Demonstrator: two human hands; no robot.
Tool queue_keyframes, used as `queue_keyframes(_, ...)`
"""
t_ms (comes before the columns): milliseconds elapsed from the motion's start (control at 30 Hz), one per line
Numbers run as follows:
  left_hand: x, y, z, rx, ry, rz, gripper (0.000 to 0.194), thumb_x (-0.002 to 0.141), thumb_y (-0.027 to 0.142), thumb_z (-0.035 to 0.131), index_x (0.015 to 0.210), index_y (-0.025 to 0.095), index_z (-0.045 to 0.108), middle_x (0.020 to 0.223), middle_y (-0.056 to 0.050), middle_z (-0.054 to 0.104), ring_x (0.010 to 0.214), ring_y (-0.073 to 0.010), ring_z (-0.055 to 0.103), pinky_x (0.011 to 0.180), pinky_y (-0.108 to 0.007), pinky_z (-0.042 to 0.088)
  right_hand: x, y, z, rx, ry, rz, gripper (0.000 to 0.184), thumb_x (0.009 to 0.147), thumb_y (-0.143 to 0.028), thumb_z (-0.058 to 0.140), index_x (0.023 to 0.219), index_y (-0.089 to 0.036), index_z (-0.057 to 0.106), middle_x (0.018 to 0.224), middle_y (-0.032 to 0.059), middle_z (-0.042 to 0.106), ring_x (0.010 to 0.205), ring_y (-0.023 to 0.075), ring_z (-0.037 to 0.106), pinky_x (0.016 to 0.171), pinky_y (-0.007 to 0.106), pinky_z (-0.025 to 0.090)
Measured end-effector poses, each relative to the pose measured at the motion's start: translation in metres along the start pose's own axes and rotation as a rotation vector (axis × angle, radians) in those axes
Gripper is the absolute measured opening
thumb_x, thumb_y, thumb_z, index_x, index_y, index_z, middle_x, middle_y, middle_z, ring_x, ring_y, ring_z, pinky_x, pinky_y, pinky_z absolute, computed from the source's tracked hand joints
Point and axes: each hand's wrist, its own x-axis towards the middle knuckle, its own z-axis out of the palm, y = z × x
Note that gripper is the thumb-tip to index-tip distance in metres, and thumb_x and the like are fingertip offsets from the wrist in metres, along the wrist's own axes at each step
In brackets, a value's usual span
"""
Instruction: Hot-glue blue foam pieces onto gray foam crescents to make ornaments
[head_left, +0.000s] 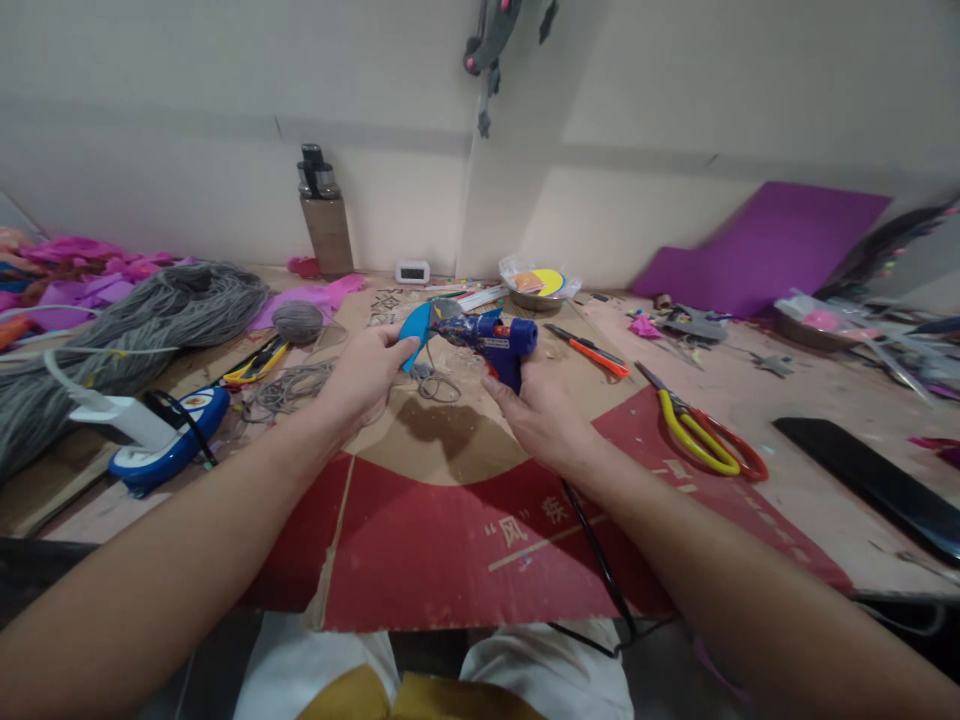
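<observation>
My left hand (367,368) pinches a curved blue foam piece (415,330) above the flattened cardboard (450,520). My right hand (536,410) grips the handle of a blue glue gun (495,338), whose nozzle points left and meets the upper edge of the blue piece. The gun's black cord (600,570) trails down over the cardboard toward my lap. Both hands are held a little above the table, close together.
Yellow-handled scissors (701,435) and an orange utility knife (592,352) lie to the right. Grey yarn (150,320), a yarn ball (298,322), a blue-and-white device (169,440) sit left. A bottle (325,215), small clock (412,271), bowl (536,288), purple sheet (765,250) stand behind.
</observation>
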Motion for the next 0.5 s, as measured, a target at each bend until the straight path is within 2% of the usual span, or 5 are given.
queue_keyframes(167,0.0052,-0.0029,-0.0031,-0.078,-0.020,0.004,0.010,0.071,0.022,0.063,0.064,0.015,0.062,0.060,0.001,0.054,0.056,-0.0105,0.044,0.055,-0.023,0.035,-0.0029,0.0001,0.0019,0.002,-0.021,-0.011,0.031,0.085,-0.025,0.049,0.114,-0.018,0.047,0.095,0.0109,0.064,0.083,0.0253,0.062,0.079,0.044,0.050)
queue_keyframes(500,0.0054,-0.0027,-0.0046,-0.095,0.001,0.015,0.011,0.071,0.020,0.064,0.061,0.015,0.062,0.059,0.000,0.054,0.057,-0.0110,0.047,0.057,-0.023,0.039,-0.0040,-0.0002,0.0030,0.022,-0.032,-0.012,0.030,0.086,-0.024,0.049,0.115,-0.018,0.045,0.093,0.0093,0.063,0.086,0.0244,0.061,0.081,0.044,0.049)
